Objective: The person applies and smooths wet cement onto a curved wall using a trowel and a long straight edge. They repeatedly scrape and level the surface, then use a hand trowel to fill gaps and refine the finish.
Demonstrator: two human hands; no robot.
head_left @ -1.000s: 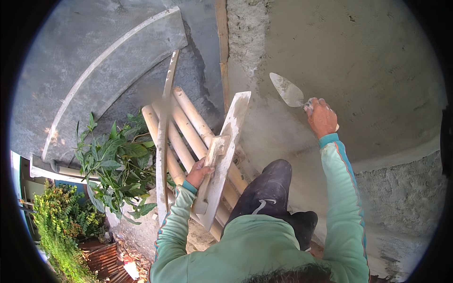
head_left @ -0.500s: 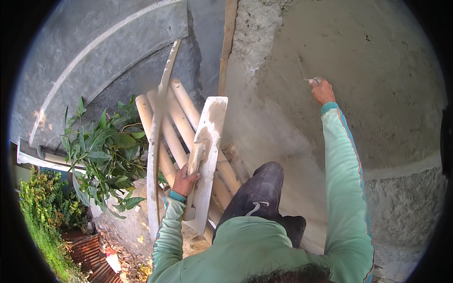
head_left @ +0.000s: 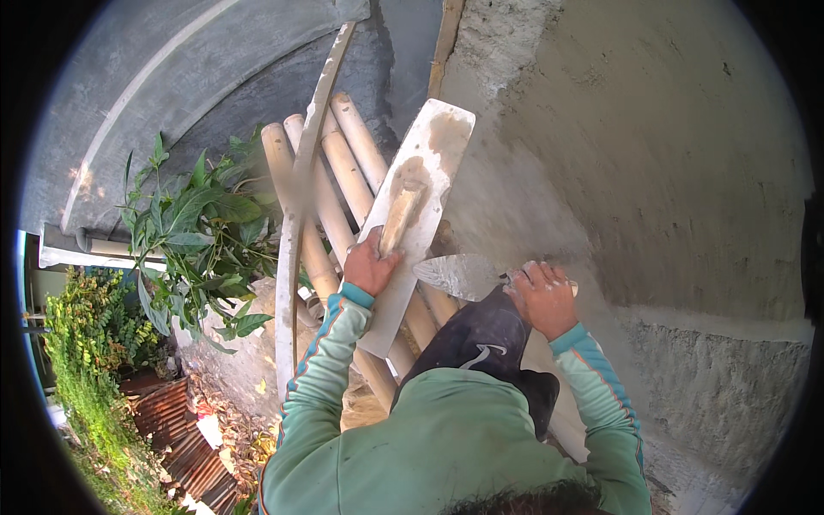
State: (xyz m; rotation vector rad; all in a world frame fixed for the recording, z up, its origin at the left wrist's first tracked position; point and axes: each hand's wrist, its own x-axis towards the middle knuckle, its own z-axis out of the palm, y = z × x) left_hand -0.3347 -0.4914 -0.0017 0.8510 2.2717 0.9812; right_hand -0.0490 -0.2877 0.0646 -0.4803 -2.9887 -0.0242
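My left hand (head_left: 370, 264) is closed round the wooden handle of a long white plastering float (head_left: 445, 142), whose flat board tilts up and to the right, smeared with grey-brown mortar. In front of my knee, my right hand (head_left: 544, 300) grips a trowel (head_left: 459, 276). Its pointed metal blade is directed left, with the tip close to the float's right edge. I cannot tell whether tip and board touch. To the right rises a wall (head_left: 678, 172) coated in damp-looking grey plaster.
Bamboo poles (head_left: 350, 176) lie side by side below the float, with a long pale wooden strip (head_left: 290, 257) across their left side. A leafy green plant (head_left: 193, 227) grows at the left. Rusty corrugated sheet (head_left: 184, 433) shows lower down, and a ledge (head_left: 721, 326) runs along the wall.
My right hand has come down from the wall to beside the float, and the trowel blade now shows plainly. My left hand has raised the float and shifted it right.
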